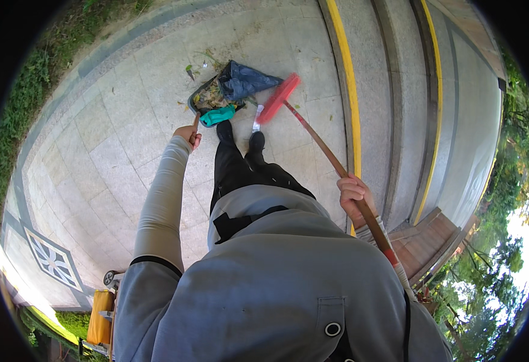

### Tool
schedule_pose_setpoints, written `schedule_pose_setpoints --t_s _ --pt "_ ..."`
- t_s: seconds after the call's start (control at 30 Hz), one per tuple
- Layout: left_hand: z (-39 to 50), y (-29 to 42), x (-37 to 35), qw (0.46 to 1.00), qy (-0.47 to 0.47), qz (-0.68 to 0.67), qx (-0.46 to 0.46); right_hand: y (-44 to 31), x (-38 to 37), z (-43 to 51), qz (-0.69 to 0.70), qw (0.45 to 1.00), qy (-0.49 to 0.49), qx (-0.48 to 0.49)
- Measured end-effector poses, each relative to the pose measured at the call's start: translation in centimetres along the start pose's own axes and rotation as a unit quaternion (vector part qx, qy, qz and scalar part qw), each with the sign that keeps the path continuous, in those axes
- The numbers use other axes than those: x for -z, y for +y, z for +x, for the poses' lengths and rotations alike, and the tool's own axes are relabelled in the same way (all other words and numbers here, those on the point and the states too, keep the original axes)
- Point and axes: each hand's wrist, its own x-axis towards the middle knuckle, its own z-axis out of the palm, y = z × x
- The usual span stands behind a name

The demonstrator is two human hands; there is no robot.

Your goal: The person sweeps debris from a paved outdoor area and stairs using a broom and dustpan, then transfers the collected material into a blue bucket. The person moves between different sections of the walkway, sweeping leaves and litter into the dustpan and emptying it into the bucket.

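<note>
My left hand [187, 135] is closed around the short wooden handle [197, 119] of a dark dustpan [193, 98]. Dry leaves [211, 97] lie in the pan, beside a teal crumpled item [219, 116] that looks like plastic or cloth. A dark blue plastic bag [246, 80] covers the pan's right side and spreads onto the paving. In my right hand [355, 197] is the wooden stick of a broom [321, 144]. Its red bristle head [279, 98] rests by the bag's right tip. A whitish strip [258, 118] lies between the broom head and my right shoe [256, 142].
Steps with yellow edge strips [349, 86] run along the right. Loose leaves and grass bits [191, 72] lie on the stone paving [124, 131] around the pan. Greenery [24, 90] borders the left. A cart with a yellow bag [100, 316] stands behind me at lower left.
</note>
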Motion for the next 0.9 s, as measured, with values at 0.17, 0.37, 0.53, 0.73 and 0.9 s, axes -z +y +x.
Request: schedule_pose_setpoints --t_s 0.17,0.37,0.53,0.73,0.9 --pt "0.1 -0.3 0.3 1.000 -0.010 0.012 -0.007 -1.4 1.5 2.8 -0.060 0.998 0.034 -0.010" --pt "1.1 -0.2 0.5 1.000 0.001 0.018 -0.002 -2.1 2.6 2.8 -0.048 0.998 0.022 -0.019" --pt "1.9 -0.1 1.2 1.000 -0.020 0.021 0.002 -1.6 2.2 3.2 -0.037 0.999 0.009 -0.031" --pt "1.7 -0.5 1.7 1.000 -0.020 -0.006 0.004 -1.6 1.5 3.4 -0.067 0.997 0.016 -0.034" --pt "1.0 -1.2 1.8 1.000 -0.008 -0.018 -0.015 -2.6 0.8 3.5 -0.087 0.995 0.026 -0.034"
